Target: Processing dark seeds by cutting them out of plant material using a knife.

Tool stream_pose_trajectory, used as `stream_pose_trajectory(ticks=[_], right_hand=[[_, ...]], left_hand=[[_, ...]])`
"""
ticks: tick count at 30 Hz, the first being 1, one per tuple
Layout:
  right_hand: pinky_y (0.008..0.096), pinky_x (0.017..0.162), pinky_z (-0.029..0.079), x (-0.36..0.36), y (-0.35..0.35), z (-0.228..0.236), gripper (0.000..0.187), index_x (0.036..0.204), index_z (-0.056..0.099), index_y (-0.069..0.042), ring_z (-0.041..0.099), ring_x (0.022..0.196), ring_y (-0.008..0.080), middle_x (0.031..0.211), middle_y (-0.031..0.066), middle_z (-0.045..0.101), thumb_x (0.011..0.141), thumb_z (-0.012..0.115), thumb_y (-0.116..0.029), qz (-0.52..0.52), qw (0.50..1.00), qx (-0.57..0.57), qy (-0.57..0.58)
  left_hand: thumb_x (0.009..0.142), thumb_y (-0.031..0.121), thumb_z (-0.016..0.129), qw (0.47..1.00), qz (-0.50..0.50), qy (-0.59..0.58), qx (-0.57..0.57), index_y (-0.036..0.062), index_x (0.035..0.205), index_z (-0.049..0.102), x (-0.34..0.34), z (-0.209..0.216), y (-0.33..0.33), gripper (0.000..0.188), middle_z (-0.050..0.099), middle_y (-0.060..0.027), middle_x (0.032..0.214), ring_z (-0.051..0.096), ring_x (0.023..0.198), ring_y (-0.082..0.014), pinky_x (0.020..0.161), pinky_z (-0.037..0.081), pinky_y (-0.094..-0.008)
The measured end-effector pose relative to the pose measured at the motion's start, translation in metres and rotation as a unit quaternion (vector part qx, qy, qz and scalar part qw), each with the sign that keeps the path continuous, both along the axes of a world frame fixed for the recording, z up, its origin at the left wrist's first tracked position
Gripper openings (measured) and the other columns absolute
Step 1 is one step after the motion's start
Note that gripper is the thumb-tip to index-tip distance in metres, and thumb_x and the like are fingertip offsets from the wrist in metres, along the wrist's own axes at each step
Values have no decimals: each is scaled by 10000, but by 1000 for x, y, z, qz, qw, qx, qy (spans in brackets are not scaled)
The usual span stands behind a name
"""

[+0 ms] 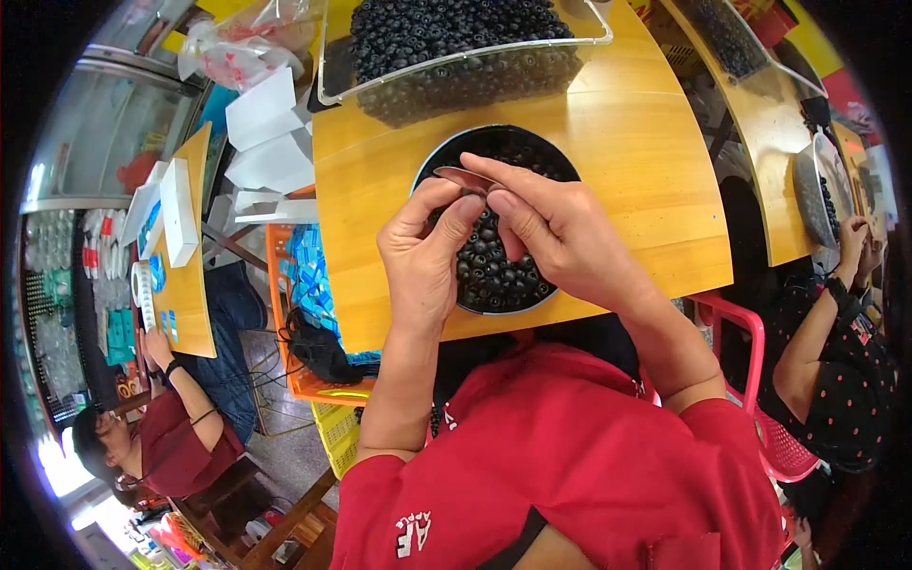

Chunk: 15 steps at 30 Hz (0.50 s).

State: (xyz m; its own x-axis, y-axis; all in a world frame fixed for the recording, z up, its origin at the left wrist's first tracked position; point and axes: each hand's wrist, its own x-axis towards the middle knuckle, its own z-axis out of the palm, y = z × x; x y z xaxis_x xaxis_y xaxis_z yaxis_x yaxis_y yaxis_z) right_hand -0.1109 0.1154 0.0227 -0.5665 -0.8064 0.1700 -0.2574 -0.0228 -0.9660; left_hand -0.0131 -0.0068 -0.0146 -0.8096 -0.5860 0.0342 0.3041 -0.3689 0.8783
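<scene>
My left hand [423, 252] and my right hand [560, 233] meet over a round metal bowl [446, 152] filled with small dark round pieces [494, 271]. Both hands pinch a thin flat metal strip [456, 177] between thumbs and fingers, just above the bowl's far side. The bowl rests on a yellow wooden table [617, 142] close to its near edge. My red shirt fills the lower part of the view.
A clear plastic tray [465, 57] heaped with the same dark pieces stands behind the bowl. An orange crate [294, 313] with blue packets sits left of the table. A person in red sits at lower left, another in a dotted top at the right by a second bowl [819, 190].
</scene>
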Motion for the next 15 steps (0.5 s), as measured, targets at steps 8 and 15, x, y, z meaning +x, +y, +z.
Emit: stream_pose_trajectory(ticks=[8,15], right_hand=[[209,509,384,-7,4,5,327,1273,521,-31,448,559,48,618,-17,487,974,441,-138,27,995,23,-88],[204,520,386,0,5,3,344,1297,498,-37,461,572,47,623,-17,489,977,432,-144,21,996,32,-75]], left_hand=[[803,9,684,998,-40,-19,36,1,991,654,3,5,-1,191,625,-17,894,556,754,-58,627,434,-165],[796,15,691,996,-41,-30,72,5,969,646,2,4,-4,178,654,-40,891,558,710,-57,601,449,-171]])
